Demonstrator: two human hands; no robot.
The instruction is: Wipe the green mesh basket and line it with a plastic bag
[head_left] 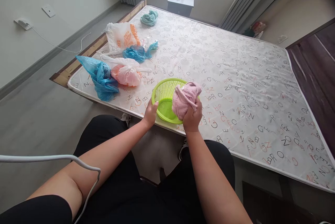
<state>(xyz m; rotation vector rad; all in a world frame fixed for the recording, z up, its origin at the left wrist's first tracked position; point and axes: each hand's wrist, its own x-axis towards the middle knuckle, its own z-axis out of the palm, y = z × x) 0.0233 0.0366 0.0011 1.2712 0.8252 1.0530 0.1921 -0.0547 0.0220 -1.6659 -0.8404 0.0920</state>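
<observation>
A lime-green plastic basket (167,110) with latticed sides rests near the front edge of the mattress (235,87). My left hand (151,114) grips its left rim, thumb over the edge. In my right hand (193,117) is a bundled pink towel (184,100), held over the basket's right side and hiding part of that rim. The part of the basket's floor that shows is bare green plastic.
Left on the mattress lie blue plastic bags (102,79), a white bag with pink contents (127,73), a white-and-orange bag (123,37) and a rolled teal towel (149,17). A white cable (52,158) crosses my left arm. A nightstand (180,0) stands beyond.
</observation>
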